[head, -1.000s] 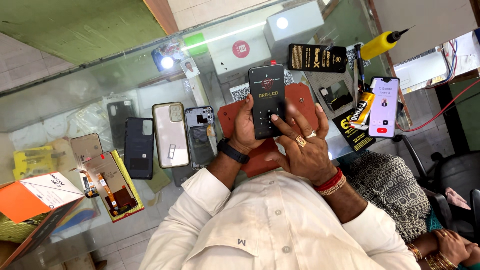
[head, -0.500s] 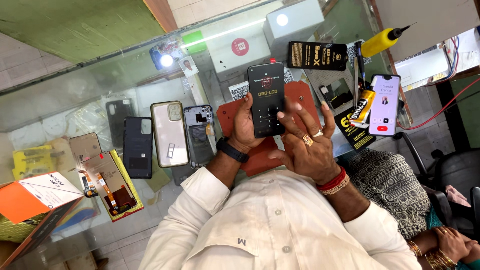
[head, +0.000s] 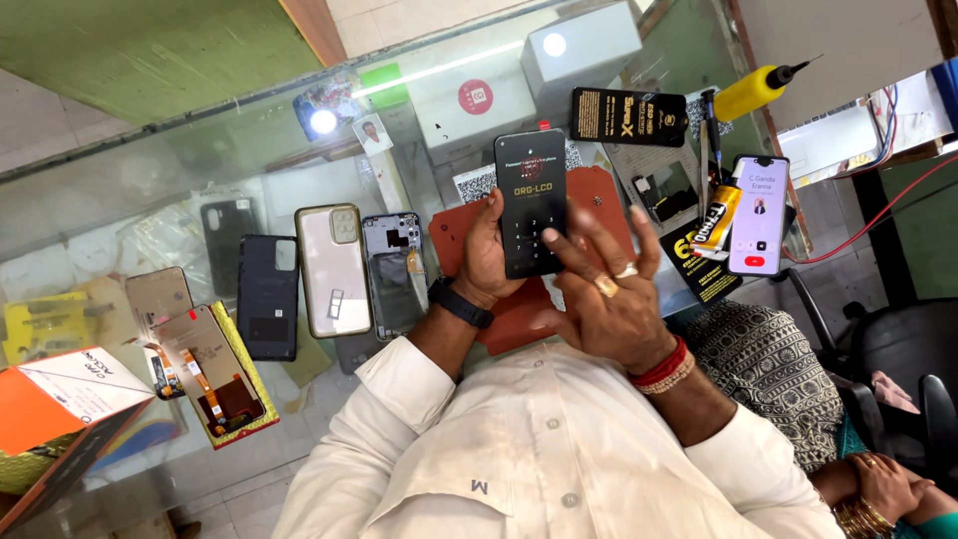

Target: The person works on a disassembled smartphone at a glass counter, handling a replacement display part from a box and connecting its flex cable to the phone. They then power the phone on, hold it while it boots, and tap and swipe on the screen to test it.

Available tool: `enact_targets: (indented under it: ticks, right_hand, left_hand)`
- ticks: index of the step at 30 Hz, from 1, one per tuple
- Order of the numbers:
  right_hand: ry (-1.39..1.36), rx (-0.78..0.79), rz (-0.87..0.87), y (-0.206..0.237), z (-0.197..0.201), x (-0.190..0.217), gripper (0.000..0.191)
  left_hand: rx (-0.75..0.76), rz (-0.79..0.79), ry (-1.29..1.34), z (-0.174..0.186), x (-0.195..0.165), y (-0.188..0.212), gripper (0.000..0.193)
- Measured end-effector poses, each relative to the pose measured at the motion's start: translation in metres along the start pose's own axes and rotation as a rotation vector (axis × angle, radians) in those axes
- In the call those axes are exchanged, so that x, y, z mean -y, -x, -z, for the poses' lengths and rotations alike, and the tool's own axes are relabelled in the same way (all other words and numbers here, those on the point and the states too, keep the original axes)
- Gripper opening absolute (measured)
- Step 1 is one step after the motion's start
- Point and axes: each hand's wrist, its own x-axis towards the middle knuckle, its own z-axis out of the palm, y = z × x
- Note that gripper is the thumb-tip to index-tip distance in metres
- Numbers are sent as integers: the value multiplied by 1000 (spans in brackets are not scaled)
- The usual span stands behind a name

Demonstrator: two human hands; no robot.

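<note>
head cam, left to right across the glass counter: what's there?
orange box → gold phone back → black phone case → beige phone case → grey phone frame → dark phone held in left hand → lit phone

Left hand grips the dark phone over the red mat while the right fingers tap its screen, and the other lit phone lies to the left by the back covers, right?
Not quite. The head view shows the lit phone lying to the right, beside the yellow tube, not by the back covers. The rest holds: left hand grips the dark phone over the red mat, right hand taps.
</note>
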Motion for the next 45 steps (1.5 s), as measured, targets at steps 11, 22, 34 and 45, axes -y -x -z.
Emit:
enact_targets:
  ticks: [11, 22, 34, 45]
  right_hand:
    - [-6, 9, -19, 0, -6, 3, 52]
    - [4, -10, -20, 2, -3, 3, 52]
    - [1, -16, -25, 7, -9, 4, 53]
    - [41, -48, -92, 9, -3, 1, 53]
  left_hand:
    - [-11, 9, 45, -1, 1, 1, 75]
    - [2, 12, 16, -2, 1, 2, 76]
    - [41, 19, 54, 0, 2, 2, 77]
    - [24, 33, 78, -6, -2, 3, 75]
